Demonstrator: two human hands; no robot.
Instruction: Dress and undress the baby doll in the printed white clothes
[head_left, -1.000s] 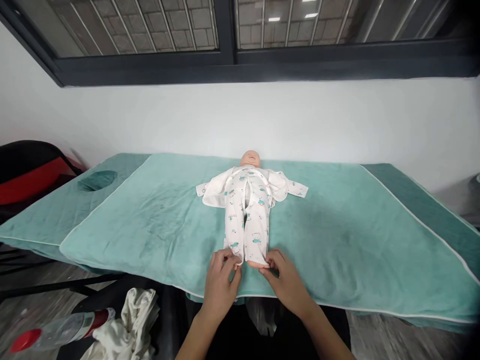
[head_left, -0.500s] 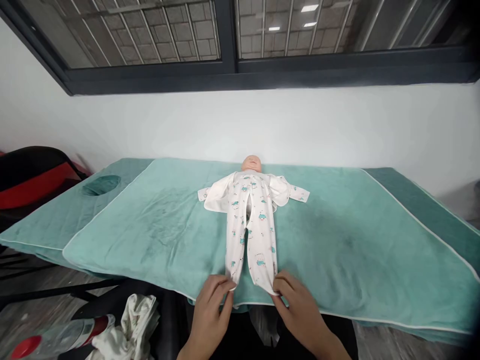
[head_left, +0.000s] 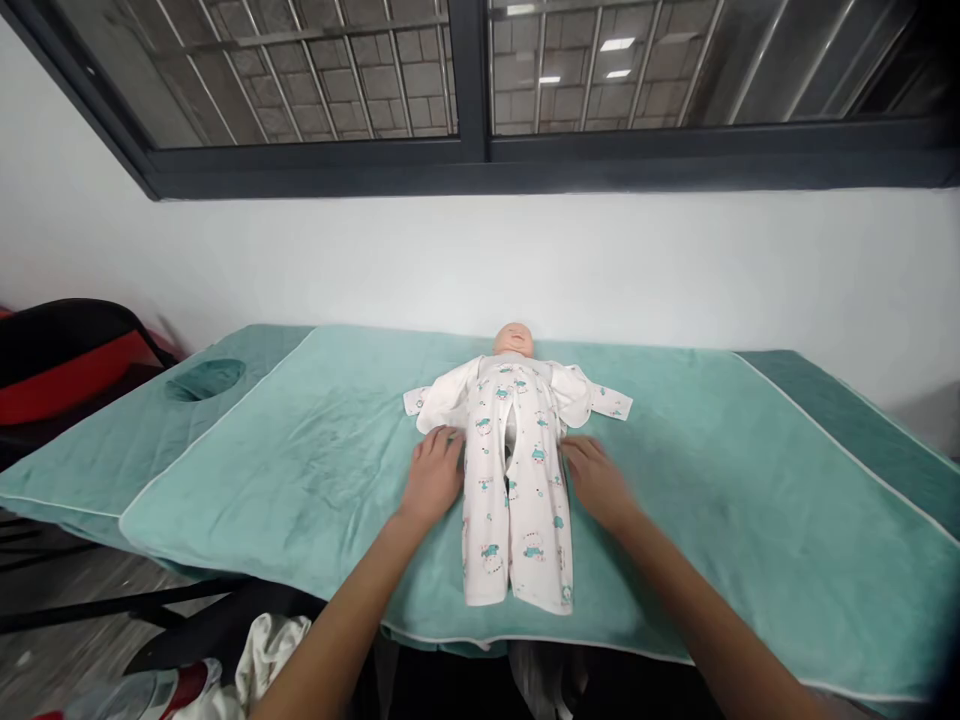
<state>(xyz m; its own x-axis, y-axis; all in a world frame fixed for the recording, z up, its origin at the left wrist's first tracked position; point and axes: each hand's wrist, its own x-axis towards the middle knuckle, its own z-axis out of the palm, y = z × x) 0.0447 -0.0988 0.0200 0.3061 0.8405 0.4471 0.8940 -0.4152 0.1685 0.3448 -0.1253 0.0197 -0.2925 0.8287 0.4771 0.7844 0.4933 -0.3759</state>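
A baby doll [head_left: 514, 340] lies on its back, its head toward the wall. White split-crotch baby pants [head_left: 484, 510] printed with small green animals are spread over its front, legs toward me. White baby top sleeves [head_left: 611, 402] stick out at both sides. My left hand [head_left: 435, 470] is at the pants' left edge beside the crotch opening, fingers bent in against the cloth. At the opposite edge, my right hand [head_left: 596, 480] has its fingers closed at the fabric. The fingertips are partly hidden. Both trouser legs lie flat and side by side.
The doll rests on a green padded bed [head_left: 697, 480] with a face hole [head_left: 206, 380] at left. A white wall [head_left: 480, 260] and a dark-framed window [head_left: 472, 165] stand behind. A black and red chair [head_left: 75, 370], crumpled cloth [head_left: 266, 645] and a bottle [head_left: 142, 695] are at left.
My hands have left the leg cuffs and moved up to the sides of the pants near the crotch. The cuffs lie straighter, and the view has shifted slightly.
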